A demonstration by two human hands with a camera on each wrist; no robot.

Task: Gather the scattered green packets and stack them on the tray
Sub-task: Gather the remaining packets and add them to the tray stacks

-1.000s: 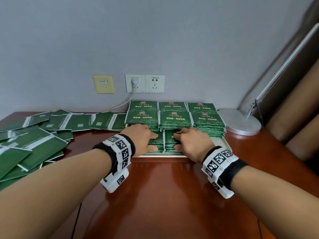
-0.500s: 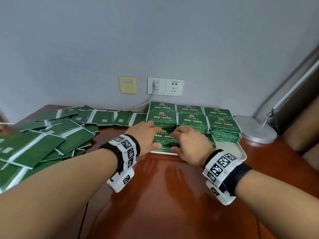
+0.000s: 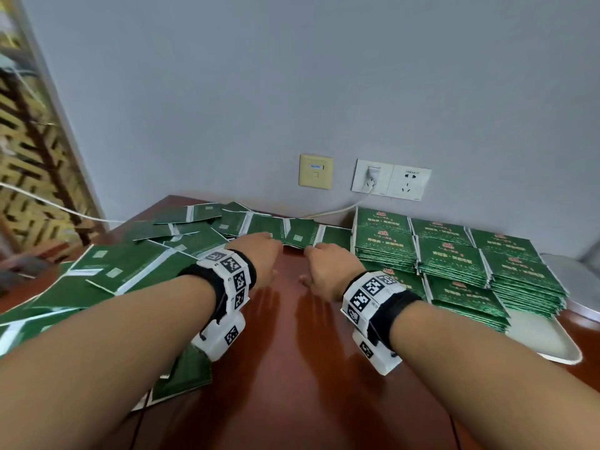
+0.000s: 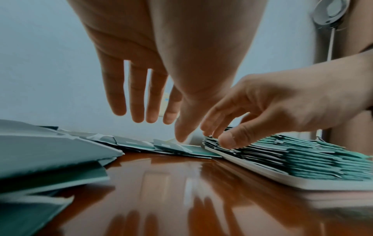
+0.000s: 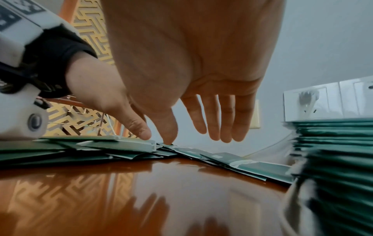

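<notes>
Green and slick, so best treated as prone to sliding: press flat on the nearest few loose packets [image 3: 298, 233], drag them off the heap onto bare counter [image 3: 292, 368], then square the edges between both palms before lifting. Start with the strip lying along the wall just left of the tray [image 3: 548, 339], judged the shortest carry. Lift only a thin sheaf at once, for fear of fanning and spilling. Set down on the lowest of the stacks [image 3: 448, 258], ranged in 3 columns on the tray, probably somewhere in the front row. Match the printed faces already showing there, flipping the sheaf first if picked up plain side up. Take care not to knock the left column of stacks on the way across, close beside the right wrist.

Reaching forward with both arms, side by side over the counter. Left hand [image 3: 263, 258] palm down, fingers [image 4: 139, 95] straight and a little spread, gripping nothing, tips at or just above the near edge of the strewn packets; contact impossible to tell. Right hand [image 3: 331, 267] just beside it, near the tray's left edge, fingers [image 5: 226, 115] extended and relaxed, likewise empty, thumb angled down toward the packets. Both wrists raised clear of the wood. Plenty more packets heaped at far left, well apart from the tray and not yet gathered.
</notes>
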